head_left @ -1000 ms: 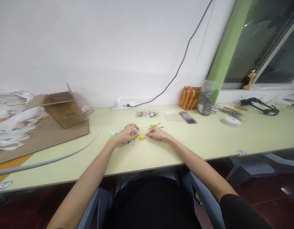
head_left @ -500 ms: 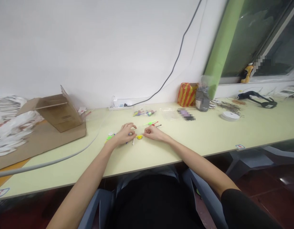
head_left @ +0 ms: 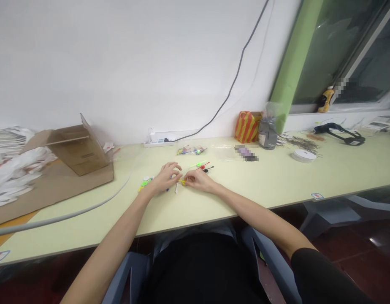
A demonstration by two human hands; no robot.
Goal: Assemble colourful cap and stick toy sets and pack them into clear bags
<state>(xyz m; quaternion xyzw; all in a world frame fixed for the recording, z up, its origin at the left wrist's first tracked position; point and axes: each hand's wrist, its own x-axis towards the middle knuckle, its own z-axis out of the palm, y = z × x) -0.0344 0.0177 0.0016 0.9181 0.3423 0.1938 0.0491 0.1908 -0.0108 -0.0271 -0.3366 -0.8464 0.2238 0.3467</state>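
Drawn together since a second ago: right hand (head_left: 197, 181), then a clear gap away from the left hand (head_left: 165, 178), now fingertip to fingertip with it. Pinched narrow on the small yellow piece (head_left: 182, 182), which lay in plain view between the hands and now shows only as a sliver at the right fingertips, low on the table (head_left: 277, 185). Left hand curled, fingers bent (gripping anything or not, cannot tell). Just below its fingertips, a white stick (head_left: 176, 187); at its wrist side, a green piece (head_left: 144, 183); beyond the right hand, red and black pins (head_left: 206, 168), unmoved. Both hands now working at one spot.
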